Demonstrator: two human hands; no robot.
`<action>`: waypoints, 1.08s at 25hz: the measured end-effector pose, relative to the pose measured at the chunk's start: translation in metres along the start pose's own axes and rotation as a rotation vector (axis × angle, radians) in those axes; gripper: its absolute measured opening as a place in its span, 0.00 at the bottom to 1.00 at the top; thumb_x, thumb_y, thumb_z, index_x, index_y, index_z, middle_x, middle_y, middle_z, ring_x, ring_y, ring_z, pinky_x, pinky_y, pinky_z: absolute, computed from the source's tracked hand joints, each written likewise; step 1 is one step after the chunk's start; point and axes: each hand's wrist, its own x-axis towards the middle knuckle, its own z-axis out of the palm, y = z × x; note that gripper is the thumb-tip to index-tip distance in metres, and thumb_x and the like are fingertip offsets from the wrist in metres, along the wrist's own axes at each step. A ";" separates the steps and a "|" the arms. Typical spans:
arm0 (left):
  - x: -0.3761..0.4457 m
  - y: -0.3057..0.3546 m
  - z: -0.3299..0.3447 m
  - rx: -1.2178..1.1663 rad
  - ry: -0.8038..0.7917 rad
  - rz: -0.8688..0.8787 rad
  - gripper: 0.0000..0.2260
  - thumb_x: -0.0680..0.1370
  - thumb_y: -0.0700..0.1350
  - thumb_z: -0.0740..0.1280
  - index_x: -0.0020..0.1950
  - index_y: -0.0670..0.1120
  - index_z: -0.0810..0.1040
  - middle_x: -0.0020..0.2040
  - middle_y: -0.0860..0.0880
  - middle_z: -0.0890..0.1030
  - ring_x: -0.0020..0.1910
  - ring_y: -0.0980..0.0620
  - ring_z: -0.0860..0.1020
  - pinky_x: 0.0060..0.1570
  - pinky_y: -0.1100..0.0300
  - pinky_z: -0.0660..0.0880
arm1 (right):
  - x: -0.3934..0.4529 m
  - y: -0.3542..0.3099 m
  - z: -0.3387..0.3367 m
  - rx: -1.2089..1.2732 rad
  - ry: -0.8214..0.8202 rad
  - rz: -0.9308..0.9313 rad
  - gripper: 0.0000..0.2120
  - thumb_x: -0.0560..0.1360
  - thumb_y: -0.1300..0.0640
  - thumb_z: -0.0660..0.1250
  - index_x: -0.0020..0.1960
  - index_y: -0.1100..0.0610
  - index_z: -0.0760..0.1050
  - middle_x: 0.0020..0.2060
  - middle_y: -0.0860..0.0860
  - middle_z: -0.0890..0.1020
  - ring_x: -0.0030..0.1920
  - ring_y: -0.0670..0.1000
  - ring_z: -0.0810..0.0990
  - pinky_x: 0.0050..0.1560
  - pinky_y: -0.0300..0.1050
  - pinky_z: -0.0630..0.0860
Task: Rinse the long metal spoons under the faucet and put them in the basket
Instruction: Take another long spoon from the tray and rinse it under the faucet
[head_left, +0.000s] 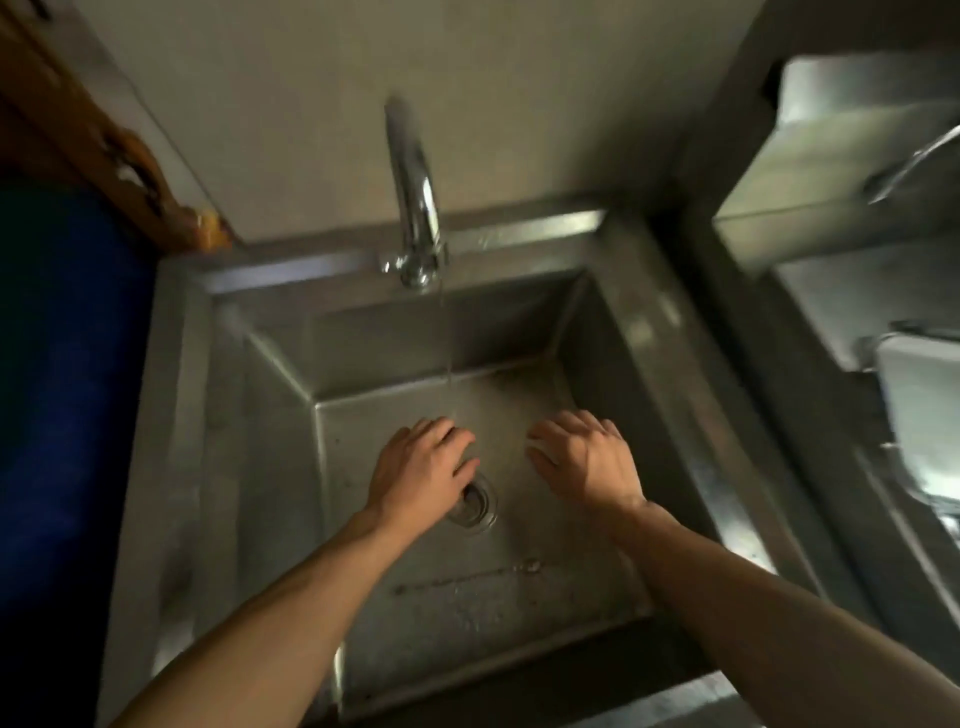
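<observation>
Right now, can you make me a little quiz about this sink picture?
1. True or false: water is running from the faucet.
2. What does the left hand hold? A) a spoon B) a sponge C) nothing
3. Fill in: the round metal thing in the sink floor, partly hidden by the left hand, is the ____.

Key: 1 true. 2 C; the right hand is empty too. 3 drain.
</observation>
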 end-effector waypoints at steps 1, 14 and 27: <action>0.015 0.011 -0.023 -0.020 0.048 0.036 0.09 0.71 0.52 0.70 0.49 0.50 0.81 0.44 0.51 0.80 0.46 0.48 0.80 0.43 0.54 0.77 | 0.000 -0.001 -0.031 -0.011 0.057 0.012 0.13 0.78 0.45 0.61 0.56 0.48 0.79 0.51 0.49 0.81 0.53 0.55 0.77 0.50 0.48 0.68; 0.163 0.272 -0.180 -0.175 0.222 0.593 0.10 0.74 0.53 0.67 0.53 0.52 0.78 0.49 0.53 0.80 0.46 0.52 0.77 0.44 0.59 0.71 | -0.159 0.127 -0.299 -0.152 0.565 0.508 0.11 0.77 0.46 0.65 0.55 0.48 0.79 0.51 0.47 0.83 0.51 0.53 0.79 0.47 0.47 0.71; 0.209 0.430 -0.086 -0.154 -0.070 0.765 0.09 0.76 0.48 0.67 0.56 0.55 0.79 0.55 0.53 0.80 0.54 0.51 0.75 0.52 0.55 0.66 | -0.231 0.244 -0.263 -0.073 0.525 0.945 0.10 0.76 0.47 0.67 0.54 0.48 0.80 0.46 0.47 0.85 0.43 0.52 0.80 0.40 0.45 0.76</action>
